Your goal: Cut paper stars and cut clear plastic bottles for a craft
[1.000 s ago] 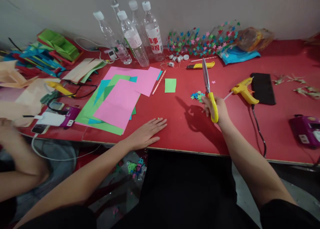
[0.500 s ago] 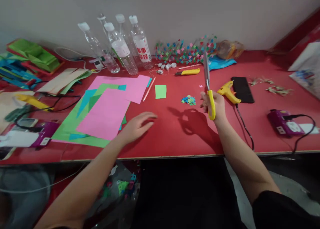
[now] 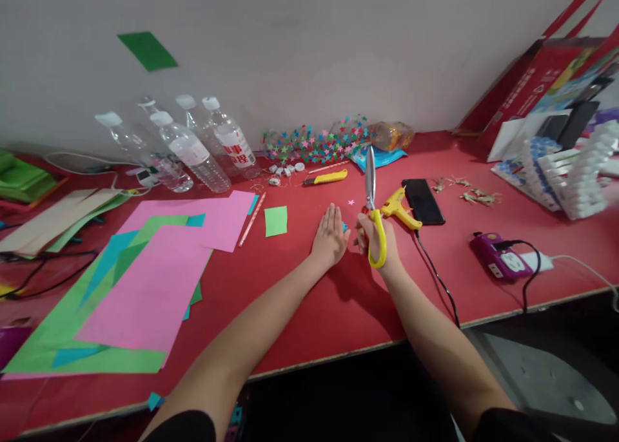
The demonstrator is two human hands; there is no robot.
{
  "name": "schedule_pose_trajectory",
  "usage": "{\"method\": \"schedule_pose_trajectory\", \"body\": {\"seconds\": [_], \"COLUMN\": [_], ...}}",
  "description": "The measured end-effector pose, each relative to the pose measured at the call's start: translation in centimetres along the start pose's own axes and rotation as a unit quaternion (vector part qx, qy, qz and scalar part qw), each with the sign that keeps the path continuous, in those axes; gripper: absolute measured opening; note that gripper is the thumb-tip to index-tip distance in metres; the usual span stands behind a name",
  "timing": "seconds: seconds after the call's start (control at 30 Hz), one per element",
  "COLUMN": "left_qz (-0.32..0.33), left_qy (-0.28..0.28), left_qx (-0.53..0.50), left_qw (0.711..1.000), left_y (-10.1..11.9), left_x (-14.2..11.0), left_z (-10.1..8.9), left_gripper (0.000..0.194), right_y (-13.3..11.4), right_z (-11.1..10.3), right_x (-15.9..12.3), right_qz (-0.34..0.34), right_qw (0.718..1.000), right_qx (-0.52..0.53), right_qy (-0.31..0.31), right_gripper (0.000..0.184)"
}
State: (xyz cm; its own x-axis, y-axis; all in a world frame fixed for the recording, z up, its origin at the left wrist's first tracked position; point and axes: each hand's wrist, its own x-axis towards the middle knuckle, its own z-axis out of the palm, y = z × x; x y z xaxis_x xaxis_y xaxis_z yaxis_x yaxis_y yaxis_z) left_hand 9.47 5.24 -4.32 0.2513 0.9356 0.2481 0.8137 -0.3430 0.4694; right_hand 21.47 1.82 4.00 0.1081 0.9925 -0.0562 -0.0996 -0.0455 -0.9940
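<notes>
My left hand (image 3: 330,237) lies flat on the red table with its fingers stretched together, covering most of a small heap of paper stars (image 3: 344,227). Only a bit of blue shows at the hand's edge. Just to the right, my right hand (image 3: 387,241) is closed around the scissors (image 3: 370,178), whose yellow handles sit in the grip while the blades point up and away. A single pink star (image 3: 351,203) lies between the two hands, a little farther back. Left of my left hand is a light green paper square (image 3: 275,221).
Coloured paper sheets (image 3: 145,287) spread over the left side, with plastic bottles (image 3: 235,142) behind. A yellow utility knife (image 3: 329,177) and a star-covered bottle (image 3: 314,142) lie at the back. Rightward are a glue gun (image 3: 401,209), a black phone (image 3: 423,201) and a purple power socket (image 3: 500,256).
My left hand has moved right from beside the paper sheets onto the star heap. My right hand still grips the scissors. The view has turned toward the right.
</notes>
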Motion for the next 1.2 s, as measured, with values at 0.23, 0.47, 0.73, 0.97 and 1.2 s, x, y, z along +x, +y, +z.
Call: {"method": "schedule_pose_trajectory", "body": {"seconds": [0.23,0.47,0.73,0.97,1.2], "left_qz": [0.015,-0.02,-0.092,-0.077,-0.074], "left_qy": [-0.041,-0.024,0.099,0.05,0.042], "left_qx": [-0.133,-0.238,-0.263,0.013,0.054], "left_qw": [0.99,0.971,0.955,0.996,0.995], "left_y": [0.7,-0.4,-1.8,-6.7,-8.7], "left_x": [5.7,4.5,3.4,-3.6,-6.2], "left_z": [0.6,-0.7,-3.3,-8.0,-8.0], "left_gripper": [0.051,0.032,0.039,0.042,0.044], "right_y": [0.3,0.1,1.3,0.8,0.4], "right_z": [-0.5,-0.1,-0.5,0.1,0.5], "right_x": [0.1,0.2,0.7,-0.2,-0.9], "right_qz": [0.011,0.044,0.031,-0.011,-0.053], "right_qw": [1.0,0.999,0.987,0.841,0.772], "right_qx": [0.014,0.019,-0.153,-0.525,-0.618], "right_qy": [0.003,0.018,-0.025,-0.131,-0.14], "right_gripper": [0.033,0.035,0.032,0.026,0.041]}}
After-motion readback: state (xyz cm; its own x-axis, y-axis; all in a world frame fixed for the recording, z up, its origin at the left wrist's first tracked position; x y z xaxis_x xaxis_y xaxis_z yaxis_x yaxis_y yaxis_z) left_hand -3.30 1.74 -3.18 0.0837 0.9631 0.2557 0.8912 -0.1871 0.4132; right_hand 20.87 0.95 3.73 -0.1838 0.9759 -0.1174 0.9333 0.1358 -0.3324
